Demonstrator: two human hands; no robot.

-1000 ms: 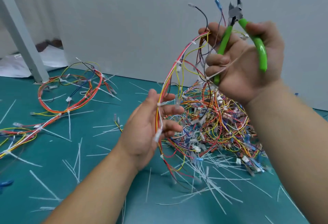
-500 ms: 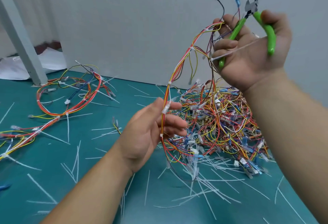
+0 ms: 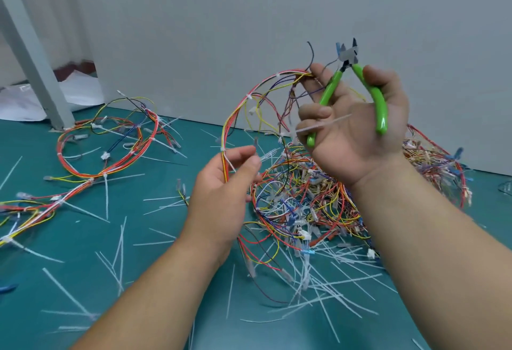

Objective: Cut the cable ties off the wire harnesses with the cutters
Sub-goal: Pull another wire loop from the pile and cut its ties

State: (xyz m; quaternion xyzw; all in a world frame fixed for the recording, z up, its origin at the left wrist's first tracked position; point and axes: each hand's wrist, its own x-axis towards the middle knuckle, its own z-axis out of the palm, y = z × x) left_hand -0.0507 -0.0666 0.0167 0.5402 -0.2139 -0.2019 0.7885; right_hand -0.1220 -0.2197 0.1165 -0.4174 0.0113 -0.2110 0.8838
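Evidently limp and light, the harness (image 3: pixel 240 105) arcs between the left hand (image 3: pixel 221 197), pinching it beside a cable tie (image 3: pixel 224 150), the best hold, and the right hand (image 3: pixel 357 139), gripping its end and the cutters (image 3: pixel 381 105).

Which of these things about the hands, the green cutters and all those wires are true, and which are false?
1. The right hand holds the green-handled cutters. True.
2. The cutters are biting a cable tie right now. False: they point up in the air, jaws apart, with nothing between them.
3. The left hand holds a wire harness that arcs up to the right hand. True.
4. The table mat is red. False: it is teal green.
5. Loose white cable ties lie scattered on the mat. True.
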